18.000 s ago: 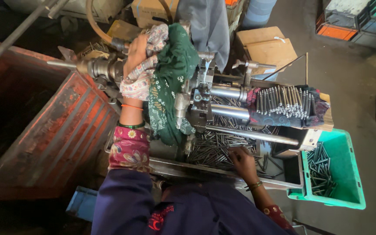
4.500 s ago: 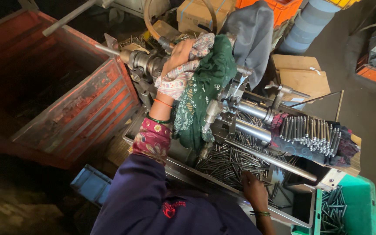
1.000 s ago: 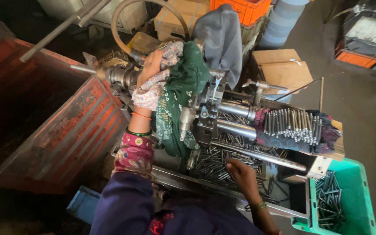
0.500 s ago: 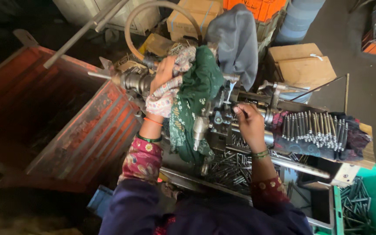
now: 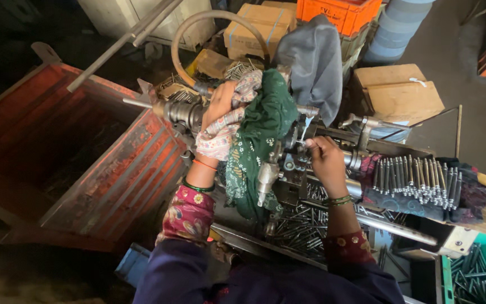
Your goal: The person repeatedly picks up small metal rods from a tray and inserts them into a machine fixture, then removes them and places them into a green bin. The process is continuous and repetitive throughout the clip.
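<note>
My left hand (image 5: 220, 108) is shut on a lever wrapped in patterned cloth (image 5: 220, 142) at the left end of a small metal machine (image 5: 281, 175). A green cloth (image 5: 261, 126) hangs over the machine beside that hand. My right hand (image 5: 327, 162) is at the middle of the machine, fingers pinched on a thin metal rod (image 5: 309, 143) at the holder. Below the machine lies a loose pile of rods (image 5: 299, 232). To the right, a row of rods (image 5: 417, 183) rests on a dark cloth.
A large rusty red metal bin (image 5: 85, 152) stands close on the left. A green crate (image 5: 479, 271) with rods sits at the lower right. A grey cloth (image 5: 313, 62), a curved hose (image 5: 198, 28), cardboard boxes (image 5: 400, 93) and an orange crate (image 5: 344, 11) crowd the far side.
My right hand left the rod pile below the machine and rose to the machine's middle, where it now pinches a rod. My left hand stayed on the wrapped lever.
</note>
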